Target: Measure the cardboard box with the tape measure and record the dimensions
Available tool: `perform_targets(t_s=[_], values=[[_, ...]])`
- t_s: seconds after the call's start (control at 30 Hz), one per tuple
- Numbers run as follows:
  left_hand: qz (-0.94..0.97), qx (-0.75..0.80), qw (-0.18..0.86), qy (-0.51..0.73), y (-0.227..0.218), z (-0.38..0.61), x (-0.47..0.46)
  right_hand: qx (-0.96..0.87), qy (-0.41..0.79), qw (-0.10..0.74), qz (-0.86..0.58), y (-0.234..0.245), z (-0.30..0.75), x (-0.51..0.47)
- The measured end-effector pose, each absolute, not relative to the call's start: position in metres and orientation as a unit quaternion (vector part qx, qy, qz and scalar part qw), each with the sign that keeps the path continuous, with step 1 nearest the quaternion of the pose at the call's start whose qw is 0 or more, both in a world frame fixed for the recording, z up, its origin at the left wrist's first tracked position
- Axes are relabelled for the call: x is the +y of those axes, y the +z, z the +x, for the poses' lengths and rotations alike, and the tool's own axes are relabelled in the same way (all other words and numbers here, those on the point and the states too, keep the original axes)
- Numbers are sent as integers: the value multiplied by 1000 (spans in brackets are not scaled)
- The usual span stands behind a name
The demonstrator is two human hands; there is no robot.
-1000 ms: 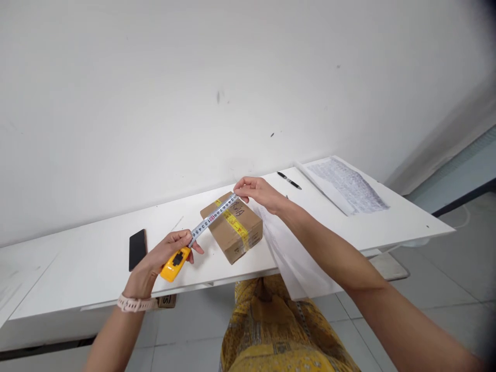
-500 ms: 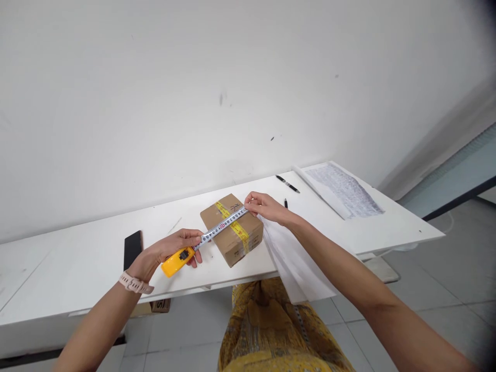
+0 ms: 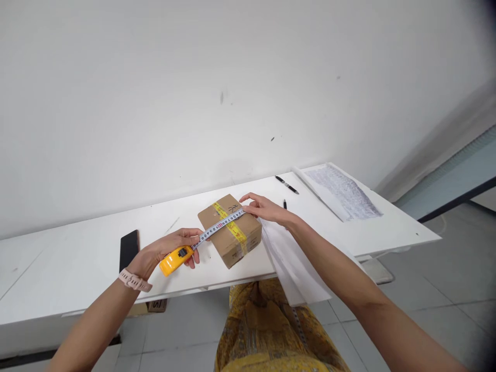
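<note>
A brown cardboard box (image 3: 242,230) with yellow printed tape sits at an angle on the white desk. Across its top stretches the blade of a tape measure (image 3: 176,260), whose yellow case is at the box's left. My left hand (image 3: 179,247) is closed on the blade just outside the case, with thumb and fingers pinching it. At the box's right far edge, my right hand (image 3: 265,207) presses the blade's end between thumb and fingers. The end tip itself is hidden under those fingers.
A black phone (image 3: 129,250) lies left of my left hand. Behind my right hand are a pen (image 3: 287,184) and a second, partly hidden pen (image 3: 284,204). Handwritten paper (image 3: 343,194) rests at the right; a white sheet (image 3: 294,274) hangs over the desk's (image 3: 77,253) front edge.
My right index finger has lifted and stretched out along the far edge of the box. The tape measure stays across the box; the whole view has shifted slightly.
</note>
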State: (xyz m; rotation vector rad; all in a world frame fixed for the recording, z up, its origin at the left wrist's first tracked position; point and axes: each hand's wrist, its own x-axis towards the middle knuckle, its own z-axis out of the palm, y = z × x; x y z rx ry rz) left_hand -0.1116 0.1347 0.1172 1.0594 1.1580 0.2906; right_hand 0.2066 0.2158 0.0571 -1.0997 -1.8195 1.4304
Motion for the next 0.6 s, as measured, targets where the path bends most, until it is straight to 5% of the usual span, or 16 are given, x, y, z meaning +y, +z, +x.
perform_targets(t_s=[0.6], values=[[478,509,712,78,123,-119,140,-531,653,367,-395,46,191,216]])
